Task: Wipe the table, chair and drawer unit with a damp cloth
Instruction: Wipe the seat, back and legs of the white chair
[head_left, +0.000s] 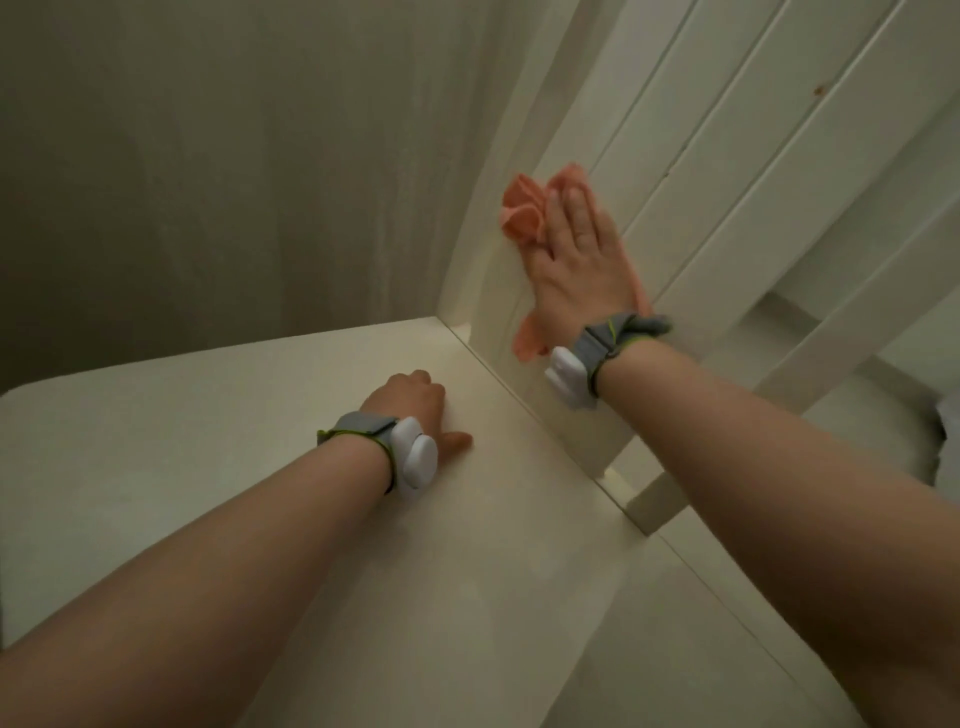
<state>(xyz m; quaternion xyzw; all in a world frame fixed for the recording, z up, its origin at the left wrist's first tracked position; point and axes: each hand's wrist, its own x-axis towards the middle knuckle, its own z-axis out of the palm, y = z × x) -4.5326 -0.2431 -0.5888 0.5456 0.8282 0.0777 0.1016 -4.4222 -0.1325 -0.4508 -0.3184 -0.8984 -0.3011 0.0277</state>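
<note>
A white wooden chair fills the view, with its seat (260, 467) in front of me and its slatted backrest (727, 182) rising at the right. My right hand (576, 260) lies flat on an orange cloth (522, 213), pressing it against the left upright of the backrest. The cloth bunches above my fingers and a corner hangs out below my wrist. My left hand (415, 410) rests on the seat near the back edge, fingers curled under, holding nothing. Both wrists carry grey straps with white devices.
A plain beige wall (234, 156) stands close behind and to the left of the chair. Through the gaps under the backrest, at the right, I see a pale floor and a grey object (948, 441) at the frame's edge.
</note>
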